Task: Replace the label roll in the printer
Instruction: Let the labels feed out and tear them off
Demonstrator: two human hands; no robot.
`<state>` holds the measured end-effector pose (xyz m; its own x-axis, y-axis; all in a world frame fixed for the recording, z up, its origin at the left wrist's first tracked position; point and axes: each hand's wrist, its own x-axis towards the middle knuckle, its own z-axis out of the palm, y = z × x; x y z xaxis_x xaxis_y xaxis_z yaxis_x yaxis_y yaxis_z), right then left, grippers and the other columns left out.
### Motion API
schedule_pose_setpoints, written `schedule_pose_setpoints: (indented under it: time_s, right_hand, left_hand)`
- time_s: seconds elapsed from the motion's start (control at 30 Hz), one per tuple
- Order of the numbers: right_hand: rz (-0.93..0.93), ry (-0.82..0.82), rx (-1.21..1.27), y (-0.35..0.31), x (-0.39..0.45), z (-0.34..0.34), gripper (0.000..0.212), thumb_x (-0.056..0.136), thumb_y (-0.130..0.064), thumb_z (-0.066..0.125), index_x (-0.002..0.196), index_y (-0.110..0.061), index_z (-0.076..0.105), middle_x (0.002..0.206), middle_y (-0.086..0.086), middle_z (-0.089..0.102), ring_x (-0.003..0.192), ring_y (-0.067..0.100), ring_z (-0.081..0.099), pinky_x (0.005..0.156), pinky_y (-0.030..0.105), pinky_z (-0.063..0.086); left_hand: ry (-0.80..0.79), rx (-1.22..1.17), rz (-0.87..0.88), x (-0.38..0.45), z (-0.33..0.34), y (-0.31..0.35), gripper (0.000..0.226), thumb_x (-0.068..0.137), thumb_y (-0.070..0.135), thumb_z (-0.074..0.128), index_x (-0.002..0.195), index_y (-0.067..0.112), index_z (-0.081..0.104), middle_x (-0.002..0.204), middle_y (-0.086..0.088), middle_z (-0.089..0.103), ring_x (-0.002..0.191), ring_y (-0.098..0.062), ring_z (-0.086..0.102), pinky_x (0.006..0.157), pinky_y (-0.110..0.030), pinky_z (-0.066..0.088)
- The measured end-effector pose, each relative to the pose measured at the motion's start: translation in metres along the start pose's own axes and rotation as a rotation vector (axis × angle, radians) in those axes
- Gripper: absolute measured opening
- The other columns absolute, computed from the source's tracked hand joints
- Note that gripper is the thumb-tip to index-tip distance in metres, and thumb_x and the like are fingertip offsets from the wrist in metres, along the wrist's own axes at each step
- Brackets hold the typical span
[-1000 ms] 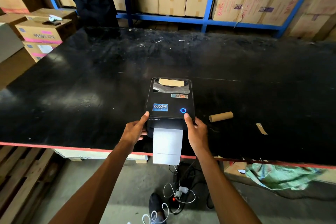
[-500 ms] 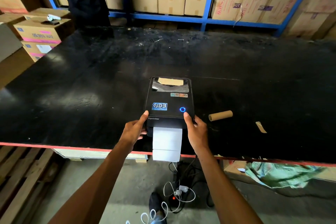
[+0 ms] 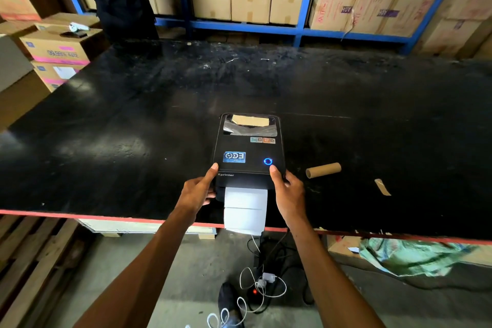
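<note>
Change: label strip (image 3: pixel 245 210) out of the printer (image 3: pixel 249 153) front slot; shorter than a second ago, slightly longer than half a second ago; both hands unmoved on the front corners.
Printer: black, lid shut, near the front edge of the black table (image 3: pixel 133 120); blue ring light (image 3: pixel 267 161) lit on the lid's right side; blue sticker on the left; brown cardboard of the roll seen through the rear window.
Label strip: white, hanging from the slot over the table's red edge; lower end just past that edge; lies between the two hands.
Left hand (image 3: pixel 197 190): thumb laid on the lid's front left corner, fingers curled round the printer's left side; closed on the body.
Right hand (image 3: pixel 288 194): thumb tip on the lid just below the ring light, fingers wrapped round the right side; gripping the body.
Empty core (image 3: pixel 323 170): brown cardboard tube lying on the table, right of the printer, apart from the right hand.
Scrap (image 3: pixel 382 187): small brown strip farther right on the table.
Floor: cables and a white adapter (image 3: pixel 267 277) below the table edge.
Background: blue shelving (image 3: pixel 306 26) with cardboard boxes.
</note>
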<state>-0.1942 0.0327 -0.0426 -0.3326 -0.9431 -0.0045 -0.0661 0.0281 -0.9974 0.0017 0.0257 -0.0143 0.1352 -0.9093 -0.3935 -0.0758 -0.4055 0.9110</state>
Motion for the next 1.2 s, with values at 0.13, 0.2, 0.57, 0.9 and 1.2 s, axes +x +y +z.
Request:
schedule_pose_setpoints:
  time_s: [0.13, 0.2, 0.57, 0.9, 1.2]
  right_hand:
    - [-0.003, -0.001, -0.005, -0.0012, -0.0010, -0.0002, 0.036, 0.090, -0.038, 0.056, 0.119, -0.018, 0.064, 0.108, -0.002, 0.070, 0.101, 0.008, 0.063, 0.082, 0.014, 0.046]
    - [-0.004, -0.003, -0.011, -0.0022, -0.0014, -0.0002, 0.036, 0.091, -0.038, 0.056, 0.120, -0.018, 0.064, 0.107, -0.003, 0.069, 0.099, 0.006, 0.062, 0.080, 0.013, 0.046]
    - [-0.019, 0.009, -0.017, -0.0032, -0.0022, -0.0011, 0.036, 0.091, -0.036, 0.057, 0.120, -0.016, 0.064, 0.109, -0.003, 0.070, 0.101, 0.006, 0.063, 0.082, 0.012, 0.048]
    - [0.000, 0.022, -0.021, -0.0023, -0.0032, -0.0002, 0.038, 0.090, -0.039, 0.056, 0.120, -0.016, 0.065, 0.111, 0.002, 0.071, 0.105, 0.013, 0.064, 0.094, 0.029, 0.051]
    - [0.003, 0.028, -0.042, -0.0023, -0.0032, 0.0002, 0.038, 0.090, -0.040, 0.056, 0.120, -0.017, 0.064, 0.113, 0.000, 0.070, 0.106, 0.012, 0.063, 0.095, 0.029, 0.050]
  left_hand:
    - [-0.001, 0.002, -0.004, 0.0000, 0.0002, 0.0001, 0.048, 0.087, 0.055, 0.052, 0.093, 0.010, 0.069, 0.089, -0.004, 0.069, 0.082, -0.015, 0.064, 0.072, -0.032, 0.047]
    - [-0.001, 0.005, -0.005, 0.0004, -0.0001, -0.0003, 0.045, 0.087, 0.055, 0.052, 0.089, 0.013, 0.068, 0.088, -0.004, 0.070, 0.083, -0.016, 0.065, 0.076, -0.034, 0.047]
    - [0.002, 0.009, -0.004, 0.0022, -0.0007, -0.0026, 0.055, 0.085, 0.057, 0.053, 0.102, 0.006, 0.069, 0.100, -0.010, 0.071, 0.092, -0.023, 0.066, 0.081, -0.036, 0.049]
    - [-0.010, -0.015, -0.002, 0.0029, -0.0001, -0.0026, 0.049, 0.087, 0.053, 0.053, 0.099, 0.008, 0.069, 0.096, -0.008, 0.070, 0.085, -0.019, 0.065, 0.081, -0.035, 0.048]
    - [-0.005, -0.012, 0.016, 0.0021, 0.0008, -0.0025, 0.048, 0.088, 0.052, 0.052, 0.098, 0.008, 0.069, 0.098, -0.009, 0.070, 0.093, -0.024, 0.065, 0.086, -0.038, 0.048]
